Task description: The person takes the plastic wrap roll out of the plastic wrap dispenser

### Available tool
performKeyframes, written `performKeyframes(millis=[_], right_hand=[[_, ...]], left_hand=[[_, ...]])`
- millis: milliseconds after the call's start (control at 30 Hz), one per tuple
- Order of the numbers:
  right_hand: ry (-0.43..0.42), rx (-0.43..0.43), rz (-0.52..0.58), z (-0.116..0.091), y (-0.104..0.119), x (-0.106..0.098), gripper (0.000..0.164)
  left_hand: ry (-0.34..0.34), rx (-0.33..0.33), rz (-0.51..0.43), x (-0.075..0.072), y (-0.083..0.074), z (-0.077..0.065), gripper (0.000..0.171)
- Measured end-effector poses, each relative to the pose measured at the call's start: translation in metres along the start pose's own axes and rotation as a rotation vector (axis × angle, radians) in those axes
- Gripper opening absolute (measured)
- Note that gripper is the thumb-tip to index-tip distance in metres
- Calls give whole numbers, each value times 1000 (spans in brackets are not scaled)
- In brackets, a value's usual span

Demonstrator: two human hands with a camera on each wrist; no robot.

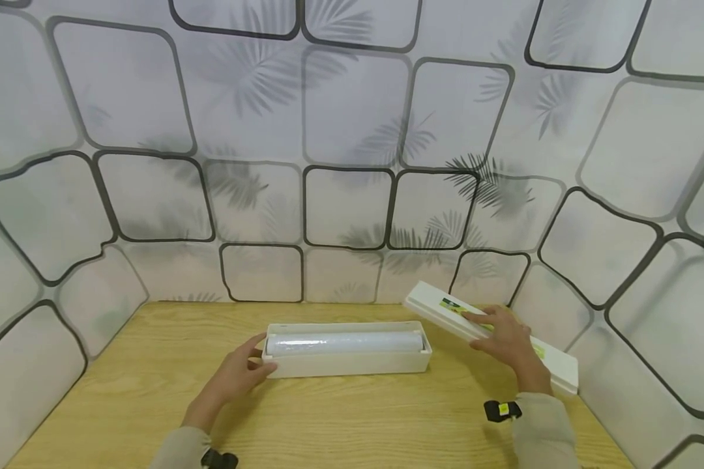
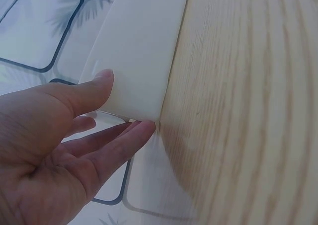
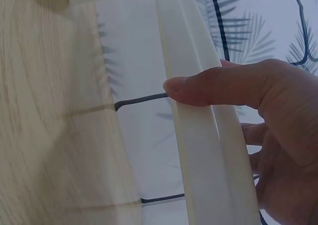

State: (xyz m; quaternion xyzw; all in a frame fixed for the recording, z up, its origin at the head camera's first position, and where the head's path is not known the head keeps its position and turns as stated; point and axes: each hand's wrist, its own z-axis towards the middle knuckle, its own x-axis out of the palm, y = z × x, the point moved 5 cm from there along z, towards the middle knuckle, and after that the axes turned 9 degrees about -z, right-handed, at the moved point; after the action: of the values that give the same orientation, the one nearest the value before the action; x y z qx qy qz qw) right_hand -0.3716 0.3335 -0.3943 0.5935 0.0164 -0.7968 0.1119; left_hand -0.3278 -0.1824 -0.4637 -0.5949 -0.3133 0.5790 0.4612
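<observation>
A long white cling film box (image 1: 352,363) stands uncovered on the table, and a shiny roll of cling film (image 1: 346,342) lies inside it. My left hand (image 1: 237,374) holds the box's left end; in the left wrist view the thumb (image 2: 97,92) is on its front face and the fingertips meet the end. Over the table at the right, my right hand (image 1: 507,339) grips the long white lid (image 1: 431,301), which is tilted with its right end lower. Green and yellow labels show on the lid. In the right wrist view the thumb (image 3: 189,90) presses the lid's near edge.
The wood-grain table (image 1: 340,417) runs back to a patterned wall covering (image 1: 352,208) with dark rounded outlines and leaf prints. Similar side walls (image 1: 669,326) close in on both sides. Each wrist carries a small black device (image 1: 502,410).
</observation>
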Motion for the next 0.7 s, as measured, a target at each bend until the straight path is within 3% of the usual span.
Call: performKeyframes(millis=[700], right_hand=[[78,122,-13,3,-34,23,63]], left_hand=[[-3,14,-13,0,-2,0,69]])
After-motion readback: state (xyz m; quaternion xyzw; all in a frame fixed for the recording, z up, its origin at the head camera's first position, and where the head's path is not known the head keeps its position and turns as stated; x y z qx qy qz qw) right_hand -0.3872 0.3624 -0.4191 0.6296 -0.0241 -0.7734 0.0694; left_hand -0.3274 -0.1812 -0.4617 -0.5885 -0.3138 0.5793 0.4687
